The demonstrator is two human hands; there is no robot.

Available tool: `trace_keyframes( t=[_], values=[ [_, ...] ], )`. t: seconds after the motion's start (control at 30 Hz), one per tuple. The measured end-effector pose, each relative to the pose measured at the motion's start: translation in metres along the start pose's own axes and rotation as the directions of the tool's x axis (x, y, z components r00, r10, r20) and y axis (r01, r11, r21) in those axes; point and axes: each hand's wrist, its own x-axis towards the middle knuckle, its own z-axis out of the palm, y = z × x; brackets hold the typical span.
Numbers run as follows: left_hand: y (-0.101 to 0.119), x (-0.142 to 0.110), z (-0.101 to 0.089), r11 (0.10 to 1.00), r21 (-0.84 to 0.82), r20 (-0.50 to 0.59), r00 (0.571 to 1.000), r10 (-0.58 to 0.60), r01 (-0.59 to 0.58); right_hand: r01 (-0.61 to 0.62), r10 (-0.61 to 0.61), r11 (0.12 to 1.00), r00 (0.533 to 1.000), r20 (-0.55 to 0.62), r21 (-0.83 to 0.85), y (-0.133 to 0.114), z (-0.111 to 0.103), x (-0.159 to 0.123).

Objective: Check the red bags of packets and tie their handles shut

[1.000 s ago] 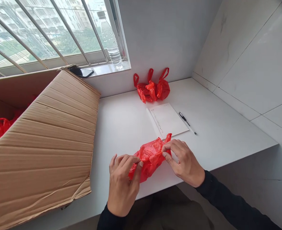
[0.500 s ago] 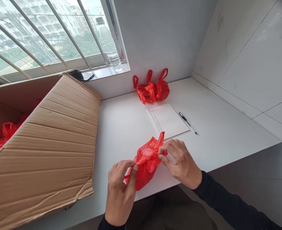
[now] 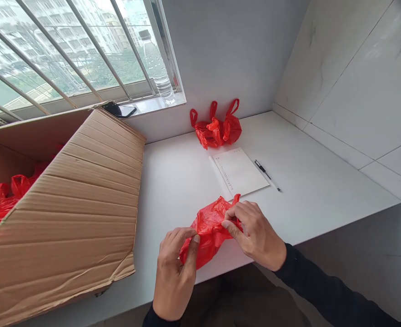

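Observation:
A crumpled red plastic bag [image 3: 208, 229] hangs between both hands above the front edge of the white counter [image 3: 316, 186]. My left hand [image 3: 175, 272] pinches its lower left part between thumb and fingers. My right hand [image 3: 255, 234] grips the upper right part, near one of the bag's handles. Both arms wear dark sleeves.
A large open cardboard box [image 3: 67, 209] with more red bags [image 3: 6, 200] inside fills the left. Tied red bags [image 3: 217, 127] lie at the back wall. A white notepad [image 3: 239, 171] and a pen [image 3: 266, 174] lie mid-counter. A water bottle [image 3: 157, 68] and a phone [image 3: 122, 110] rest on the window sill.
My hands have drawn closer together, bunching the bag. The handle that stuck up by my right hand is now mostly gathered in. The view shifted slightly.

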Motion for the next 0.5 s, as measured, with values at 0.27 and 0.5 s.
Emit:
trace_keyframes(
  t=[0.27,0.5],
  values=[
    [0.004,0.0,-0.002,0.997,-0.064,0.043,0.998,-0.045,0.048,-0.089,0.085,0.991,0.995,0.045,0.102,-0.01,-0.006,-0.001],
    [-0.006,-0.004,-0.003,0.988,-0.07,0.003,0.99,-0.14,0.14,-0.032,0.031,0.999,0.999,0.022,0.033,-0.004,-0.005,0.002]
  ],
)
